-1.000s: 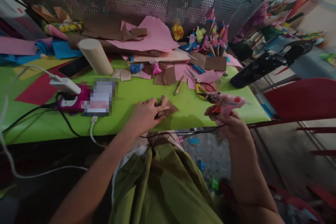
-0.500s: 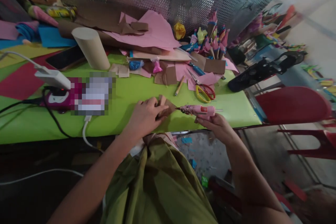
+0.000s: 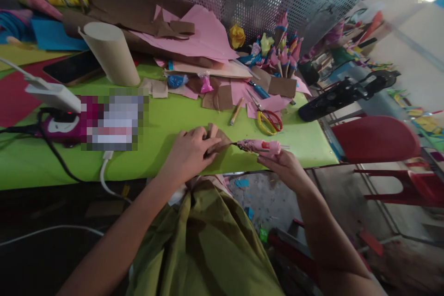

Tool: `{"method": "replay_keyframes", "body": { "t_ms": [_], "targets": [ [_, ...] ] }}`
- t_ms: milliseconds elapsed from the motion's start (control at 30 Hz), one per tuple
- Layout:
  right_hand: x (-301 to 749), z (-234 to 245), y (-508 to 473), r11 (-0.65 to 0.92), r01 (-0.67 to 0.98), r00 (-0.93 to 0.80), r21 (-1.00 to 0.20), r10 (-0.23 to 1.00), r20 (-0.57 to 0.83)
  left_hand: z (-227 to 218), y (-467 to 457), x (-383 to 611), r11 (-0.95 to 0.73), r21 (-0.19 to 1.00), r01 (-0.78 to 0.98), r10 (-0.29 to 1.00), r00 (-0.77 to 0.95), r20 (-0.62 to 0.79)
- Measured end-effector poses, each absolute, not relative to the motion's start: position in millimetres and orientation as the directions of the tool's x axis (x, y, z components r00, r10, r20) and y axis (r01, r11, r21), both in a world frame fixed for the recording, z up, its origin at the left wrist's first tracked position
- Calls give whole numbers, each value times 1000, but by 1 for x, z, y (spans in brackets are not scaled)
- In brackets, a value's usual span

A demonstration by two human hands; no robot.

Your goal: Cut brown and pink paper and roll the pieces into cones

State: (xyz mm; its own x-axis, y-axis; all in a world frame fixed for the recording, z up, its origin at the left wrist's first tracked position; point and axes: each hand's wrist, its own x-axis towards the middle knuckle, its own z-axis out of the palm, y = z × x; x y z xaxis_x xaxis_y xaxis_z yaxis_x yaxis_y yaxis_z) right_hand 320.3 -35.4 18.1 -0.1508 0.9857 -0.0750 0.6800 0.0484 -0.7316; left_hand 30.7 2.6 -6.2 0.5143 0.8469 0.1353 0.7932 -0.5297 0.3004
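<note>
My left hand [image 3: 190, 150] is closed on a folded piece of brown paper [image 3: 220, 142] near the front edge of the green table. In my right hand [image 3: 282, 164] is a pink glue gun [image 3: 258, 146], lying on its side, with a clear stick jutting from its back. Its dark nozzle points left and meets or nearly meets the right edge of the brown paper; I cannot tell whether they touch. Behind the hands lie scissors [image 3: 267, 122] with red and yellow handles and a pencil [image 3: 236, 111].
A cardboard tube [image 3: 114, 53] stands at the back left, near a dark phone [image 3: 71, 68]. A magenta power strip [image 3: 62, 125] with cables and a blurred-out phone [image 3: 116, 120] sit left. Paper scraps, small bags and paper flowers [image 3: 284, 53] line the back. Red chairs [image 3: 374, 138] stand right.
The view has shifted slightly, so table items appear a little further left. My hands keep the same grip on the brown paper and glue gun, and the nozzle stays at the paper's edge.
</note>
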Motion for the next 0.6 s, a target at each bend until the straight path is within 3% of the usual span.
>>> {"method": "replay_keyframes", "body": {
  "t_ms": [133, 600],
  "targets": [
    [321, 19, -36, -15, 709, -128, -705, 980, -150, -6, 3, 31, -533, 297, 792, 844, 520, 130],
    [318, 19, -35, -18, 727, -119, -687, 981, -152, -4, 3, 31, -536, 261, 803, 843, 524, 120]
  ]
}}
